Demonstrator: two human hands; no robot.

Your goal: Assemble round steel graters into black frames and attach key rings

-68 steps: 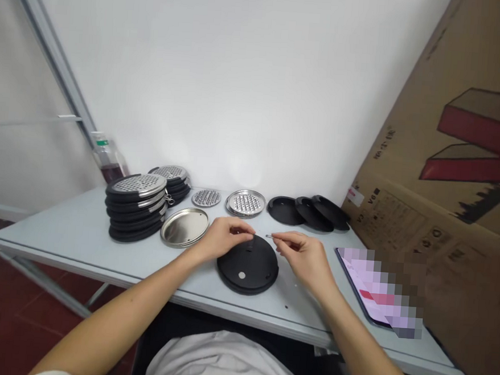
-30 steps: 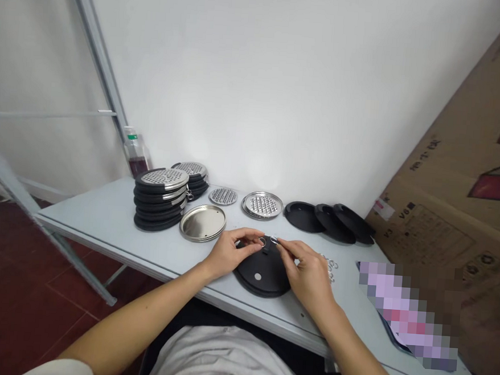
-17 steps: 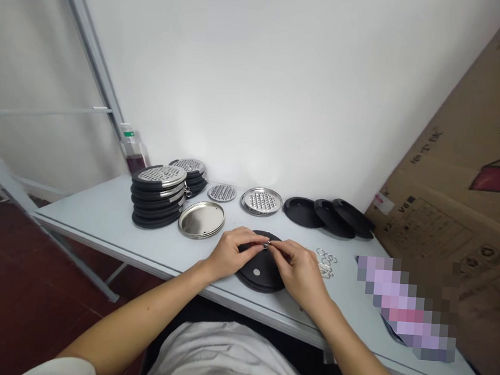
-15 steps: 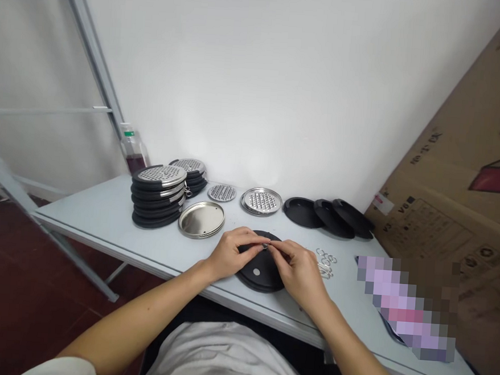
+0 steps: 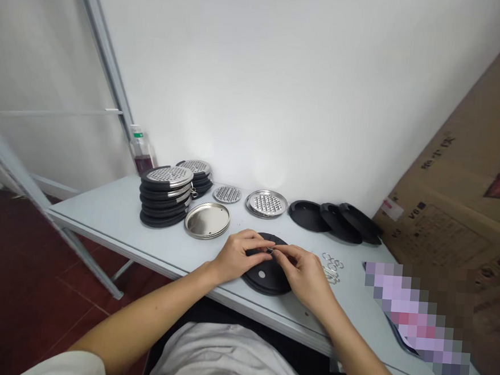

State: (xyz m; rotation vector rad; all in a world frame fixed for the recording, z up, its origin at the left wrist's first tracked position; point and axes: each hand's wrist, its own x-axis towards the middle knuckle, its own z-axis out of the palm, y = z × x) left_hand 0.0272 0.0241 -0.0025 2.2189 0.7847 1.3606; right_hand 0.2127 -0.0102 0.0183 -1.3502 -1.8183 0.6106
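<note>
My left hand (image 5: 240,256) and my right hand (image 5: 302,268) meet over a round black disc (image 5: 264,283) near the table's front edge. Thumb and fingers of both hands pinch a small metal ring (image 5: 270,250), mostly covered by the fingertips. The disc lies flat, with a pale round spot on its face; part of it is hidden under my hands. Just right of my right hand is a loose group of metal rings (image 5: 332,264). Beyond my left hand rest stacked shiny round metal lids (image 5: 207,220).
Black-rimmed grater discs stand in a tall stack (image 5: 166,196) at left, with a second stack (image 5: 201,178) behind. Grater plates (image 5: 268,203) and black round covers (image 5: 310,216) line the back. A bottle (image 5: 142,151) stands back left; a large cardboard box (image 5: 455,185) borders the right.
The camera view has shifted slightly, moving the whole scene a little to the right. Both hands stay together over the black disc, and their fingertips have shifted a little around the small ring.
</note>
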